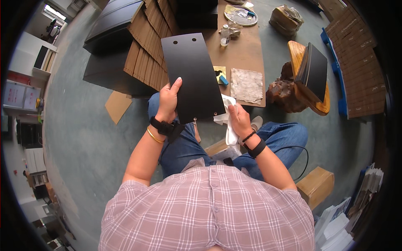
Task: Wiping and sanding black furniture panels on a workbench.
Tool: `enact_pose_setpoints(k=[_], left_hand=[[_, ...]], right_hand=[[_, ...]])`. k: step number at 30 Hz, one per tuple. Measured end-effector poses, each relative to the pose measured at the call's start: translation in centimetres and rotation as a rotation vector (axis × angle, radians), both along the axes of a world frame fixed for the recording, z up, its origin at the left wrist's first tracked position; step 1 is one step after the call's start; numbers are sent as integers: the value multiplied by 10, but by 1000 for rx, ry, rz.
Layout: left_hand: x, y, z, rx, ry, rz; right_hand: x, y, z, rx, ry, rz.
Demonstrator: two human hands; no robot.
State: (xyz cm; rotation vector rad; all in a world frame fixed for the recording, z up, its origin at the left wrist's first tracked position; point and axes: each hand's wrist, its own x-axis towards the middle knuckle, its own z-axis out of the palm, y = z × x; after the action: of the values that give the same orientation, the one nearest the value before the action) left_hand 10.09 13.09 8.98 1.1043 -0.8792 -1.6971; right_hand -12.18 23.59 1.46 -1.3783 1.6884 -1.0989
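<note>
A flat black panel (190, 75) with round holes near its far and near ends is held up in front of me, tilted slightly. My left hand (168, 99) grips its left edge, the thumb lying on the face and the other fingers hidden behind. At the panel's lower right corner, my right hand (239, 119) is closed around a white cloth (230, 129), which hangs down below the fingers. Part of the cloth lies against or just behind the panel's edge; I cannot tell which.
Stacked black panels with brown boards (144, 62) rise at the left. The brown table (247, 54) ahead carries a grey cloth pad (247, 85), a clear bottle (225, 35) and a blue block (223, 80). More black panels (314, 71) lean on a wooden stool (320, 106) at right. A cardboard box (316, 186) sits lower right.
</note>
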Motion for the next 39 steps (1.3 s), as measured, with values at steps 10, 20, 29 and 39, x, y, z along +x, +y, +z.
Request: enact_pose_setpoints(k=[10,20,29,39], left_hand=[[26,-8,-3,-70,172,-22],[41,-15,-32,-98,128,-6],[40,-22,-32,-18,165,11],[54,-30,-41,54,176,-110]], right_hand=[[-101,-86,-111,418,330,-351],[-135,-125,-132,525,528,-325],[-128,-156,-146,605,685,-390],[-67,-184,-211,277,395,-87]])
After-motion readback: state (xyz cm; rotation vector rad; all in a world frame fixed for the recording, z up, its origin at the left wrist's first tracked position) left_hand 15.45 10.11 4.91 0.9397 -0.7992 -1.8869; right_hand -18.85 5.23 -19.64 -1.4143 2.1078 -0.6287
